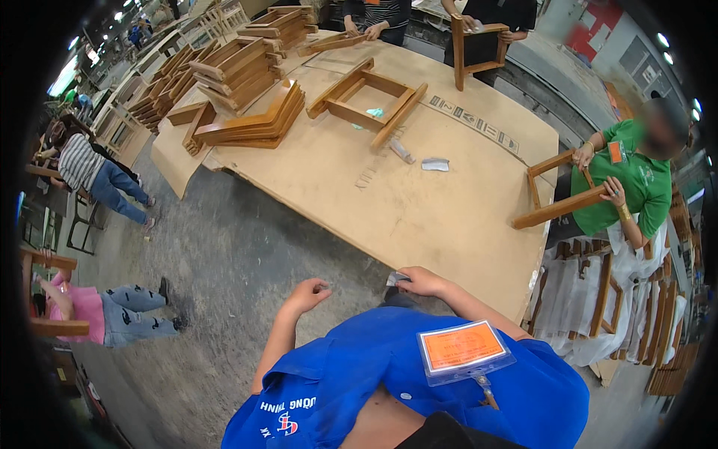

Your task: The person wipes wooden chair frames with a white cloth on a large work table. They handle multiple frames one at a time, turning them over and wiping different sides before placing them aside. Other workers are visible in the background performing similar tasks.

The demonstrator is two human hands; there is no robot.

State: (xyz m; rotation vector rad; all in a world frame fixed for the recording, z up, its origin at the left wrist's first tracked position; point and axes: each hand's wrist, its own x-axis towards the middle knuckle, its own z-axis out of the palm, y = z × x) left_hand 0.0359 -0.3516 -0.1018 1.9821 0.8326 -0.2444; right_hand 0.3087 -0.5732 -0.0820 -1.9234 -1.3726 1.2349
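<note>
My right hand [421, 281] is at the near edge of the table, its fingers closed on a small grey-white folded sheet [394, 278]. Whether that sheet is paper or sandpaper is too small to tell. My left hand [307, 296] hangs over the floor, off the table's edge, fingers loosely curled and apart with nothing visible in them. Farther up the board-covered table [464, 217] lies another grey-white sheet [435, 165], beside a small clear packet [402, 152]. A brown wooden frame [374, 101] lies beyond them, with a green scrap inside it.
Wooden frame parts [258, 123] and stacked frames [239, 71] fill the table's far left. At the right, a person in green [636, 172] holds a wooden frame [561, 213]. Two people work at the far edge. Wrapped frames [598, 299] stand at right.
</note>
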